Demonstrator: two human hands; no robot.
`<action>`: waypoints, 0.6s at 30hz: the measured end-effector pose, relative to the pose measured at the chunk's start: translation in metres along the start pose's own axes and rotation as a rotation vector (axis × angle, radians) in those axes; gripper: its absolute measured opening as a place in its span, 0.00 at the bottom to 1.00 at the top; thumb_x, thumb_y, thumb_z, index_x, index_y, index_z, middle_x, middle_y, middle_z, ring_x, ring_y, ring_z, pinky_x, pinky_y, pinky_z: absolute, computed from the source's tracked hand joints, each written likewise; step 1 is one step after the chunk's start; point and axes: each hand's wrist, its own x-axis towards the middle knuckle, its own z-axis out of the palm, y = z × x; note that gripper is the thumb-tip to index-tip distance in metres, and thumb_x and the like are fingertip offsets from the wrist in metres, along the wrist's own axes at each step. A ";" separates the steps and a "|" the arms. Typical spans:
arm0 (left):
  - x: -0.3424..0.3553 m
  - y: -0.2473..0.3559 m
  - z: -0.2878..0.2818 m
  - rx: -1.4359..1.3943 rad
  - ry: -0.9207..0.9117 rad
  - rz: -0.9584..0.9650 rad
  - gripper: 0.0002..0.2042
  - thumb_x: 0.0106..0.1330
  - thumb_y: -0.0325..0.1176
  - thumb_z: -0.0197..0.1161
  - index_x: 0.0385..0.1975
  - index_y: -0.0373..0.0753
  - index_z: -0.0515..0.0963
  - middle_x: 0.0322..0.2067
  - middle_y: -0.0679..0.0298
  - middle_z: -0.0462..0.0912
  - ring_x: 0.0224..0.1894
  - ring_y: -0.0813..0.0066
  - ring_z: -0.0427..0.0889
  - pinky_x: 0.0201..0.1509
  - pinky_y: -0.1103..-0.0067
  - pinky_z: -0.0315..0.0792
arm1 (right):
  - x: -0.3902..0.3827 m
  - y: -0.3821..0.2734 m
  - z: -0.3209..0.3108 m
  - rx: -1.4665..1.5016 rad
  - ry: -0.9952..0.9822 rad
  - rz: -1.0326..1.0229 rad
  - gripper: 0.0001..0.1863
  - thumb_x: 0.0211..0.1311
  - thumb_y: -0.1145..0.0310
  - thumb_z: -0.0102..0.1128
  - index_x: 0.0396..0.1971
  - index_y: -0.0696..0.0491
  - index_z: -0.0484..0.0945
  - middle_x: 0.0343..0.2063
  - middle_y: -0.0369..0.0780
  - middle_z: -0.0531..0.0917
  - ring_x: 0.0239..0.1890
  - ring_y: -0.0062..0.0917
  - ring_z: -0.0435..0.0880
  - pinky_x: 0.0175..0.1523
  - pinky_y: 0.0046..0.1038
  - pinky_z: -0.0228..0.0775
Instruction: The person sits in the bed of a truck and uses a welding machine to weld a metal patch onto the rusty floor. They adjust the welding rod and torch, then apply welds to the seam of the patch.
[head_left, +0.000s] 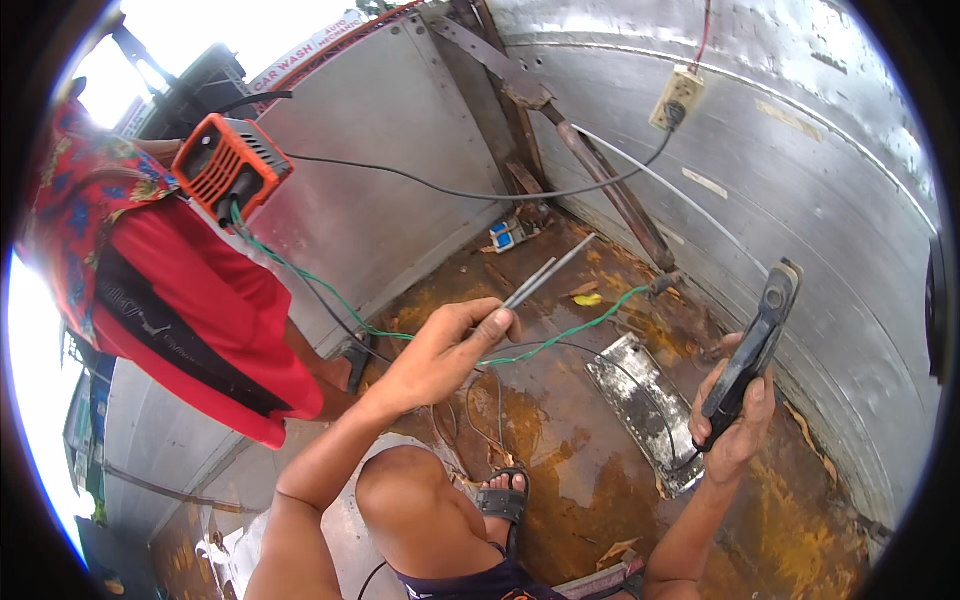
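Above the rust-stained floor (pixel 590 500), near the middle of the scene, our left hand (pixel 455 345) is pinched firmly on two slim grey welding rods (pixel 570 256). Their long axes run almost side by side, slanting from our grip toward the far right, one tip reaching beyond the other. Well apart from it, on the right, our right hand (pixel 740 420) is wrapped around the handle of a black electrode holder (pixel 745 370), whose long axis runs from near left to far right, head at the far end. Between our hands, lower down, we see a white-smeared metal plate (pixel 640 385) and a green cable (pixel 603 317). On the far left, an orange welding machine (pixel 230 160) is beside a co-worker (pixel 195 290).
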 end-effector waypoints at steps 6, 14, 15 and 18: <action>0.037 -0.074 0.065 -0.571 -0.135 -0.290 0.14 0.76 0.42 0.51 0.41 0.37 0.75 0.22 0.79 0.57 0.21 0.92 0.52 0.22 0.88 0.44 | -0.023 0.000 -0.036 -0.284 0.085 0.079 0.32 0.73 0.50 0.49 0.59 0.64 0.60 0.19 0.37 0.72 0.10 0.13 0.65 0.13 0.16 0.57; 0.043 -0.150 0.108 -1.004 -0.119 -0.476 0.12 0.74 0.43 0.56 0.40 0.39 0.74 0.24 0.78 0.58 0.21 0.92 0.53 0.20 0.89 0.42 | -0.059 -0.027 -0.060 0.105 -0.130 0.103 0.27 0.69 0.57 0.61 0.56 0.56 0.60 0.12 0.37 0.71 0.05 0.20 0.69 0.08 0.21 0.64; 0.043 -0.156 0.110 -1.045 -0.123 -0.492 0.12 0.74 0.43 0.56 0.39 0.39 0.74 0.24 0.78 0.59 0.21 0.92 0.54 0.20 0.90 0.43 | -0.056 -0.036 -0.061 0.073 -0.170 0.082 0.26 0.69 0.58 0.61 0.55 0.55 0.60 0.11 0.35 0.71 0.06 0.19 0.69 0.09 0.21 0.67; 0.040 -0.170 0.112 -1.106 -0.171 -0.556 0.12 0.74 0.43 0.56 0.39 0.39 0.73 0.26 0.76 0.60 0.22 0.93 0.55 0.19 0.91 0.43 | -0.044 -0.076 -0.056 0.001 -0.196 0.131 0.25 0.69 0.58 0.61 0.54 0.54 0.61 0.11 0.35 0.73 0.06 0.18 0.70 0.10 0.19 0.69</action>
